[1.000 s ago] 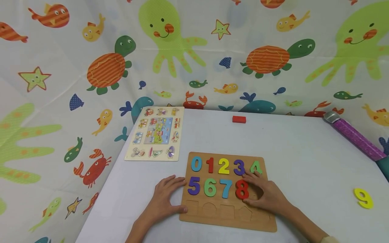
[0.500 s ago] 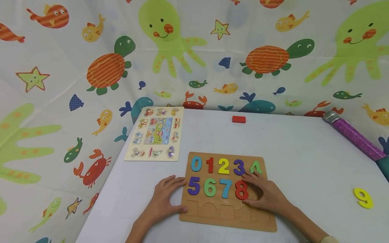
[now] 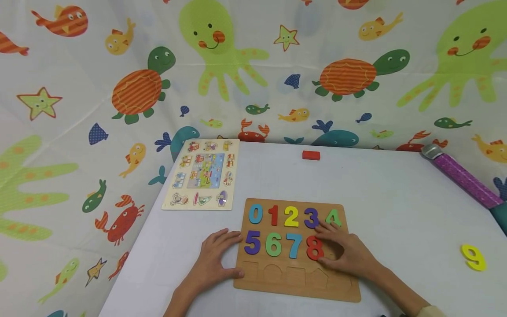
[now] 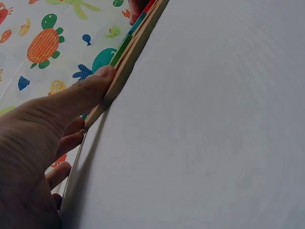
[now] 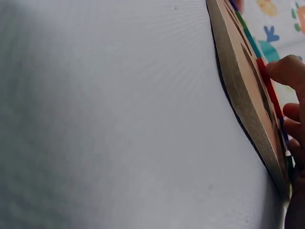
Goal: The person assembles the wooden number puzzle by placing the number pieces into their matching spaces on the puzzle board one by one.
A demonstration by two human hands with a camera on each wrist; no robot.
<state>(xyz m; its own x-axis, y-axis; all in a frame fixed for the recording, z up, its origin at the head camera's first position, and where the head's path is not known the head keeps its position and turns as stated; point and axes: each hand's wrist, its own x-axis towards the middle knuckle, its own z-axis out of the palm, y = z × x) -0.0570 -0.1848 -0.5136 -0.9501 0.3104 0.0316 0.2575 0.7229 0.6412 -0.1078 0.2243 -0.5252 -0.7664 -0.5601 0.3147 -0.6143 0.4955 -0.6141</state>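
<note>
A wooden number puzzle board (image 3: 297,295) lies on the white table, bearing coloured digits 0 to 8. My right hand (image 3: 352,255) is over the board's right side and pinches the red number 8 (image 3: 314,248), forefinger at its upper edge and thumb at its lower edge. In the right wrist view the thumb (image 5: 283,69) meets the red piece's side. My left hand (image 3: 214,259) rests at the board's left edge with fingers spread and relaxed; in the left wrist view its thumb (image 4: 95,86) touches the board's edge. Its other fingers are partly hidden there.
A yellow number 9 (image 3: 473,257) lies apart at the far right. A picture puzzle board (image 3: 170,202) is at the back left, and a red block (image 3: 310,155) near the back edge. A purple glittery tube (image 3: 463,178) lies back right. A sea-animal curtain (image 3: 269,44) hangs behind.
The red 8 has shifted very slightly left, with my right hand still on it. My left hand and the board stay in place.
</note>
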